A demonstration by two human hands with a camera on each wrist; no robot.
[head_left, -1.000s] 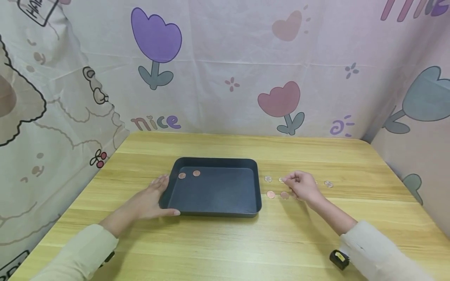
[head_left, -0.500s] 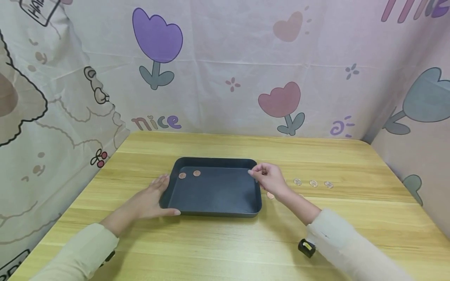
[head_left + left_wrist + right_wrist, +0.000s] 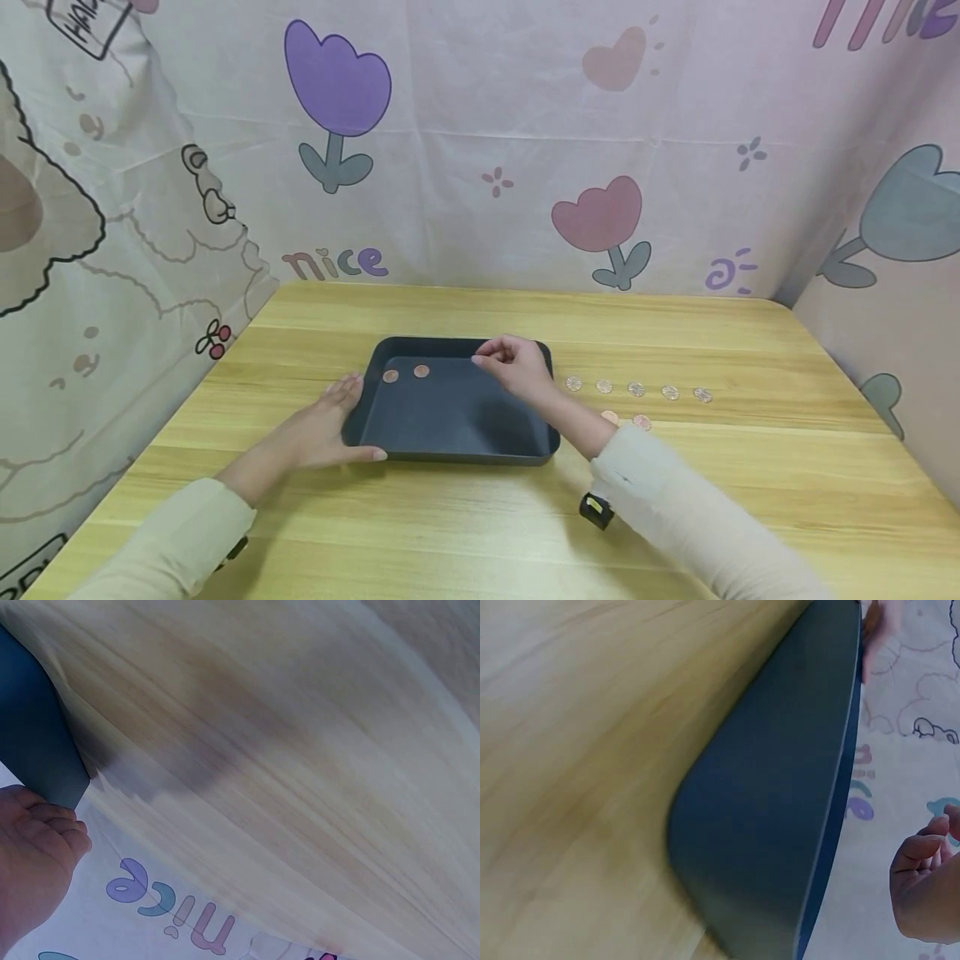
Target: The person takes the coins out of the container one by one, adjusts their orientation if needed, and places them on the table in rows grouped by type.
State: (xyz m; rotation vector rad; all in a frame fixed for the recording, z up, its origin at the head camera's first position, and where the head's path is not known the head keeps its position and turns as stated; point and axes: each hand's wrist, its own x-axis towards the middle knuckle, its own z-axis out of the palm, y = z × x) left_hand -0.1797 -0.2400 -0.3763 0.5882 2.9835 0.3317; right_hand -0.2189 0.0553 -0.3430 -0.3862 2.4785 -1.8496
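A dark rectangular baking tray (image 3: 450, 457) lies on the wooden table, with two copper coins (image 3: 422, 372) near its far left corner. My left hand (image 3: 327, 427) rests against the tray's left side, fingers extended along the wall and thumb at the front left corner. Over the tray's right half, near the far rim, is my right hand (image 3: 516, 367). Its thumb and forefinger pinch a coin that is hidden by the fingertips. The right wrist view shows this hand (image 3: 926, 881) with curled fingers above the tray wall (image 3: 757, 780).
To the tray's right, several silver coins (image 3: 636, 389) form a row. Copper coins (image 3: 642, 422) lie nearer me, partly behind my right forearm. A patterned cloth (image 3: 450, 167) hangs behind the table (image 3: 465, 533).
My right hand has moved left from above the coin rows, past the tray's right rim, to over the tray. The left hand and the tray have stayed in place.
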